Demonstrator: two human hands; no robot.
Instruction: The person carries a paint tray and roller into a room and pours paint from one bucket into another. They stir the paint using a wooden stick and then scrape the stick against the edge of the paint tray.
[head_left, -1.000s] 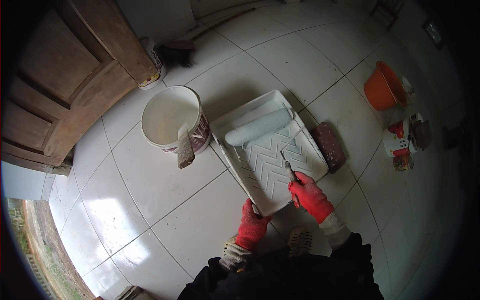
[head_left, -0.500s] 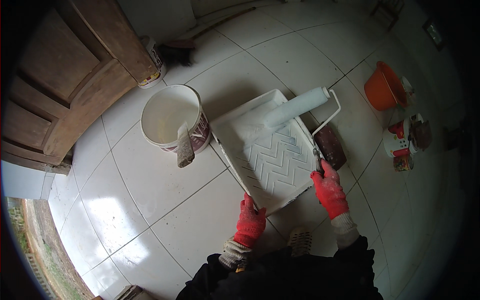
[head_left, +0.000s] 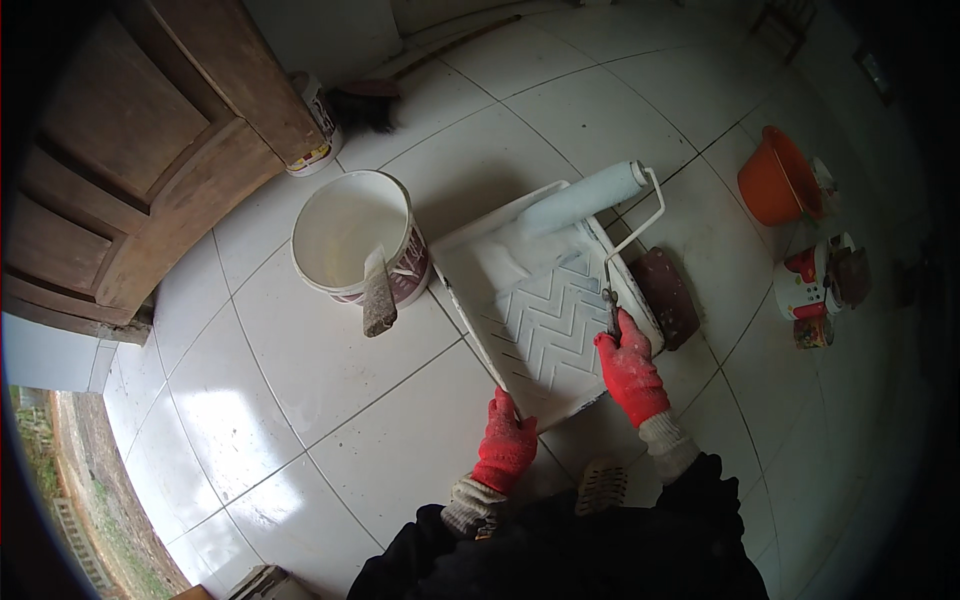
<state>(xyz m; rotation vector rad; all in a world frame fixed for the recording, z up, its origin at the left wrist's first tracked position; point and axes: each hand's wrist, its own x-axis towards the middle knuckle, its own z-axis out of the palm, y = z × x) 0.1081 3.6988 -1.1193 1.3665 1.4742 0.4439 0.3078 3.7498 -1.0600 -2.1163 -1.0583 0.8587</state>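
My right hand (head_left: 632,372), in a red-coated work glove, is closed around the handle of a paint roller (head_left: 580,200). The pale roller sleeve lies across the far end of a white paint tray (head_left: 545,385), over a patch of wet white paint. Zigzag ridges mark the tray's nearer slope. At the tray's near left corner, my left hand (head_left: 505,445), gloved the same way, grips the rim. Left of the tray stands a white bucket (head_left: 352,228) with pale liquid inside. A paint-crusted scraper (head_left: 378,300) hangs over its near rim.
A dark red block-like object (head_left: 664,298) lies against the tray's right side. Farther right are an orange bucket (head_left: 772,182) and small paint containers (head_left: 802,282). A brown wooden door (head_left: 130,150) fills the upper left, with another bucket (head_left: 318,125) beside it. White tiles (head_left: 300,370) cover the floor.
My right hand and the roller have shifted left and slightly away from me, the sleeve sliding toward the tray's far edge. My left hand keeps its hold on the tray corner.
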